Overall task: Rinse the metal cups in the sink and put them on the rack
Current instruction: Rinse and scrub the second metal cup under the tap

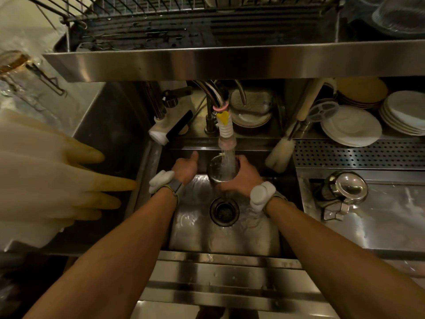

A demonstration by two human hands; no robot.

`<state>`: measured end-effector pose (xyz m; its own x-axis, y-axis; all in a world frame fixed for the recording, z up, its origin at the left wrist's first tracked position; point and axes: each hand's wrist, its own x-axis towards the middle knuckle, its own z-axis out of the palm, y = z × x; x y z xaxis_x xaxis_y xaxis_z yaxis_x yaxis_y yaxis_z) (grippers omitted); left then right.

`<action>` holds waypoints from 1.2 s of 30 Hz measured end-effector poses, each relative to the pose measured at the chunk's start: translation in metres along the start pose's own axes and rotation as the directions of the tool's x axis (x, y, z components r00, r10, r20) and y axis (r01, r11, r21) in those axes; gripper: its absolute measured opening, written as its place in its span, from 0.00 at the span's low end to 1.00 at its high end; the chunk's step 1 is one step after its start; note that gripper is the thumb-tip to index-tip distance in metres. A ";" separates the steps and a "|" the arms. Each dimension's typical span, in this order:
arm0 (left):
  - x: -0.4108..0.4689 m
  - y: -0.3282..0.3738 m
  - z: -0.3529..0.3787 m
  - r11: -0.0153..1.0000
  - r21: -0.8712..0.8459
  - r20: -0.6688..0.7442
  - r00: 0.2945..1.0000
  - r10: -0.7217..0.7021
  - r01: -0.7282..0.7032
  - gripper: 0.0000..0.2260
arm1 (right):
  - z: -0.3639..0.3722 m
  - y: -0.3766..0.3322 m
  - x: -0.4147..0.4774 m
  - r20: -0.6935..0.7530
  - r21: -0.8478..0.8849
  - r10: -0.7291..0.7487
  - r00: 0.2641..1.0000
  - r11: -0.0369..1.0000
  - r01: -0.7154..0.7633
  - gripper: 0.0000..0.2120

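Over the steel sink (259,240), my right hand (243,174) grips a round metal cup (217,169) from its right side. Water streams from the faucet nozzle (226,137) straight onto the cup. My left hand (185,168) hovers just left of the cup, thumb pointing up, fingers curled; I cannot tell whether it touches the cup. The wire dish rack (161,21) sits on the steel shelf above the sink, at the top of the view.
A drain (224,211) lies below the cup. Rubber gloves (57,180) hang at the left. A shiny metal jug (345,189) rests on the right counter. Stacked white plates (354,127) and a bottle brush (281,150) stand behind the sink at right.
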<state>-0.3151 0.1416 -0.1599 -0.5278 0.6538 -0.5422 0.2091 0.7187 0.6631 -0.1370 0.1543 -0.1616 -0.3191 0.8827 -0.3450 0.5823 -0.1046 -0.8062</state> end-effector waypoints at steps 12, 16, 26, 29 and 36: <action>0.032 -0.022 0.012 0.996 -0.010 0.045 0.995 0.089 -0.089 0.46 | -0.009 -0.004 -0.010 -0.074 -0.011 0.034 0.997 0.999 -0.035 0.44; 0.033 -0.018 0.010 0.998 0.023 0.025 0.998 0.065 -0.065 0.49 | -0.014 -0.008 -0.013 -0.090 -0.074 -0.037 0.995 0.997 0.031 0.34; -0.015 0.023 -0.007 0.973 0.170 -0.019 0.986 0.163 -0.158 0.23 | -0.007 -0.016 -0.010 -0.099 0.058 0.010 0.995 0.998 -0.004 0.45; -0.017 0.034 -0.010 0.941 0.244 -0.082 0.962 0.261 -0.235 0.19 | -0.009 -0.017 -0.007 -0.082 0.040 0.005 0.997 0.999 -0.002 0.45; -0.014 0.085 -0.028 0.856 0.322 -0.241 0.839 0.488 -0.406 0.29 | -0.012 -0.020 -0.003 -0.071 0.039 -0.018 0.997 0.999 0.021 0.47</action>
<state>-0.3130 0.1870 -0.0813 -0.5390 0.8423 -0.0063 0.6578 0.4256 0.6214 -0.1390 0.1590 -0.1389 -0.2758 0.9147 -0.2953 0.5458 -0.1039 -0.8315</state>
